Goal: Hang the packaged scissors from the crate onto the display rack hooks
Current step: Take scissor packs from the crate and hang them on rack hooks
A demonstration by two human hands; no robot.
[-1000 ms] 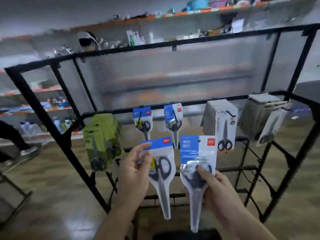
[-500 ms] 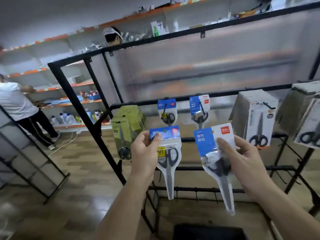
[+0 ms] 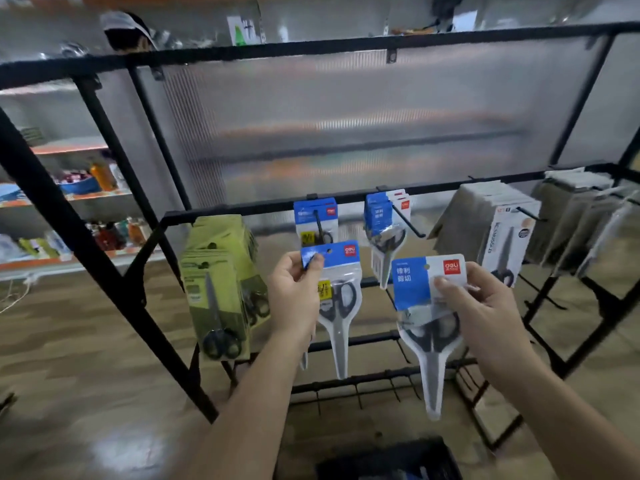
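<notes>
Your left hand (image 3: 294, 296) has its fingers pinched on the blue header of a scissors pack (image 3: 337, 306) with a red "deli" logo, just below a rack hook (image 3: 318, 223). Your right hand (image 3: 485, 313) grips a second pack (image 3: 424, 299), marked "deli" and "锋利剪切", above the dark crate (image 3: 388, 459).

The crate (image 3: 363, 459) is cut off by the bottom edge

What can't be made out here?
Head view:
- Black plastic crate: cut by bottom edge.
- Grey packaged scissors, far right: blurred, cut by right edge.
- Blue-topped scissors pack in left hand: label end under thumb.
- Blue-and-white scissors pack in right hand: fine print too small.
</notes>
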